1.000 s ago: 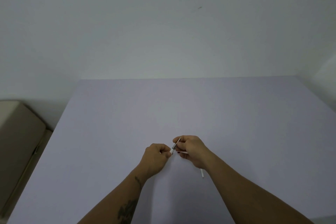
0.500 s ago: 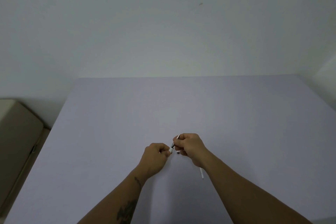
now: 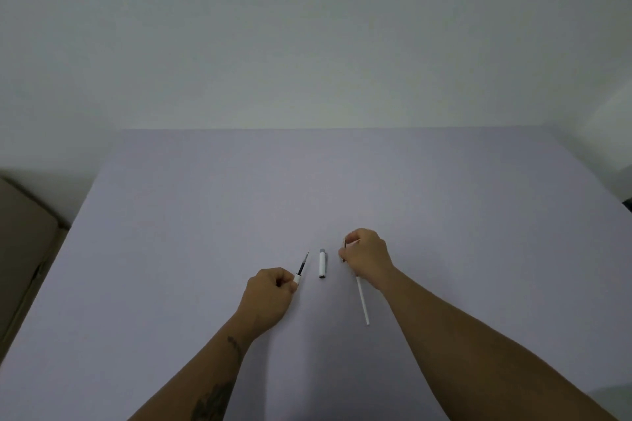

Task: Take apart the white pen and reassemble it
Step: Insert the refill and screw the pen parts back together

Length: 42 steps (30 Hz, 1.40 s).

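The white pen is in pieces on the pale table. My left hand is closed around a white barrel part, with the dark refill tip sticking out up and to the right. A short white cap lies on the table between my hands. My right hand is closed on small parts that I cannot make out; a thin white tube lies on the table and runs under that hand, and whether the hand grips it is unclear.
A beige box or cushion sits off the table's left edge. A plain wall rises behind the far edge of the table.
My hands were together at the centre, working on the pen. They have moved apart, the cap now lies on the table between them, and the refill tip shows from my left hand.
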Tool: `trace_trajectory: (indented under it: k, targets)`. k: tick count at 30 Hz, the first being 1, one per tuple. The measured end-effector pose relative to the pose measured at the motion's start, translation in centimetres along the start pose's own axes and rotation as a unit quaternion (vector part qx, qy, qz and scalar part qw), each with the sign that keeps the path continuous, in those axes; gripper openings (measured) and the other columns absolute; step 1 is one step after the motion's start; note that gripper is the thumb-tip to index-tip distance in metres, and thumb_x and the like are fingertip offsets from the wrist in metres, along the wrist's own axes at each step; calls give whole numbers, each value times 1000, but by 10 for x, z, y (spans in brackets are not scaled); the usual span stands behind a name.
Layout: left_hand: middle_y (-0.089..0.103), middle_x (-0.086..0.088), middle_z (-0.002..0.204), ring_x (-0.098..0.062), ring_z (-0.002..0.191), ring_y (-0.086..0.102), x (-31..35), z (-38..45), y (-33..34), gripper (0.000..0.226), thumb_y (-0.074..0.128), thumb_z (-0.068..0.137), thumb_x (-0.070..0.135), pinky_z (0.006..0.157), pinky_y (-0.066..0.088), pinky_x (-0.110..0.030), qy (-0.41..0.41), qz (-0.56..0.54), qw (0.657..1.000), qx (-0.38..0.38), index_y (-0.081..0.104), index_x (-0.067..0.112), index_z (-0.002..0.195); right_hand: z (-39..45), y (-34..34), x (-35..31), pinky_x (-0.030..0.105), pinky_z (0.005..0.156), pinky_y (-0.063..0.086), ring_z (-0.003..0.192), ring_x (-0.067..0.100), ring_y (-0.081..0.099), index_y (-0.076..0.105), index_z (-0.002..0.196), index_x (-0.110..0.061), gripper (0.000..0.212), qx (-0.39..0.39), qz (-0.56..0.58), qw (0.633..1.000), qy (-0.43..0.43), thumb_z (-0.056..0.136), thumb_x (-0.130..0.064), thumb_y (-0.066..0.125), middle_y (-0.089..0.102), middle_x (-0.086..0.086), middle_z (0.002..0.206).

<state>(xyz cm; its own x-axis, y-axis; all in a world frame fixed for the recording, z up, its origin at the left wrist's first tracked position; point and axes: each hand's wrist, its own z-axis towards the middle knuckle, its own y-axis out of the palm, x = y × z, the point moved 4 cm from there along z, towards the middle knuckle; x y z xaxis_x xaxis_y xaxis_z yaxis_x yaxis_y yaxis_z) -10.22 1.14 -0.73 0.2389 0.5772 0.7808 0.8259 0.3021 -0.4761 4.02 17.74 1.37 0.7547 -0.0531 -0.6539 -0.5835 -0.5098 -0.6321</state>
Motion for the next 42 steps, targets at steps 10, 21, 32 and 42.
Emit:
trace_trajectory:
  k: [10,21,32,42]
  targets:
    - [64,3,70,-10,62,55,-12,-3,1,20,59,92,21,58,42,-20,-26,16,999,-10,67,18,73,1,41,11,34,63,43,78,31,60,51,96,-12,20,5,-194,978,-76,87,-29,52,60,9,89]
    - [68,4,71,-12,63,62,21,-4,13,13,67,86,20,62,56,-26,29,22,999,-9,69,22,74,-42,39,17,20,48,40,59,11,56,78,88,-17,13,-143,200,968,55,82,-13,67,70,0,77]
    - [66,0,72,-15,63,58,31,-7,26,14,64,87,19,64,54,-31,20,36,999,-20,66,18,74,-13,-35,26,26,55,49,57,12,61,72,70,-10,17,37,214,975,56,85,-16,67,71,3,68]
    - [71,-5,74,-12,59,63,18,-16,31,19,55,94,19,46,45,-13,4,31,1000,2,66,17,80,-9,-20,79,26,61,44,71,27,61,66,85,-7,18,11,-204,979,17,77,-23,63,59,7,77]
